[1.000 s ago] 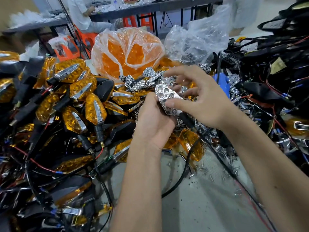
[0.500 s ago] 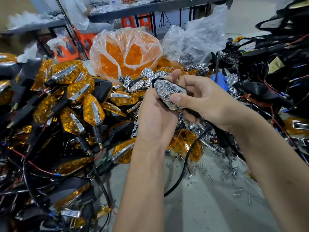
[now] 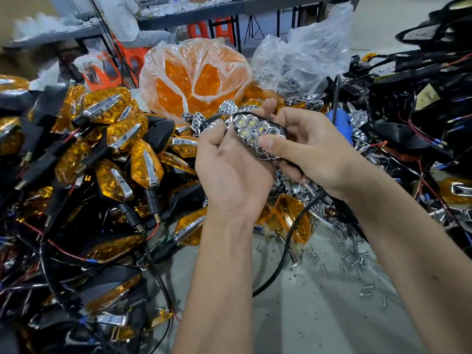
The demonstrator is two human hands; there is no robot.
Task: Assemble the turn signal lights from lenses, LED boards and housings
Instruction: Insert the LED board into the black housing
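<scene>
Loose silver screws (image 3: 356, 261) lie scattered on the grey worktop (image 3: 301, 315) below a person's two bare forearms. Above them, the left hand (image 3: 229, 172) curls its fingers around the near end of a chrome honeycomb reflector with lit LEDs seated in a black housing (image 3: 255, 135), cradling it from beneath. The right hand (image 3: 316, 149) grips the same piece from the other side, its thumb (image 3: 272, 144) pressed flat on the reflector face and its other fingers wrapped behind the housing. A black cable (image 3: 288, 241) drops from under the right palm and loops onto the worktop. Just below the fingers rests a loose amber plastic lens (image 3: 291, 218). Left of the left hand's knuckles sprawls a heap of finished amber-and-black turn signals with chrome trim (image 3: 122, 149). Right of the right hand's fingers spreads a tangle of black housings and red-and-black wires (image 3: 419, 129). Beyond the fingertips stand a clear plastic bag of orange lenses (image 3: 194, 80) and a crumpled clear bag (image 3: 306, 60), with a pile of bare chrome reflectors (image 3: 204, 118) at their foot. Farther back are orange stools (image 3: 212, 29) under a long bench (image 3: 229, 11).
</scene>
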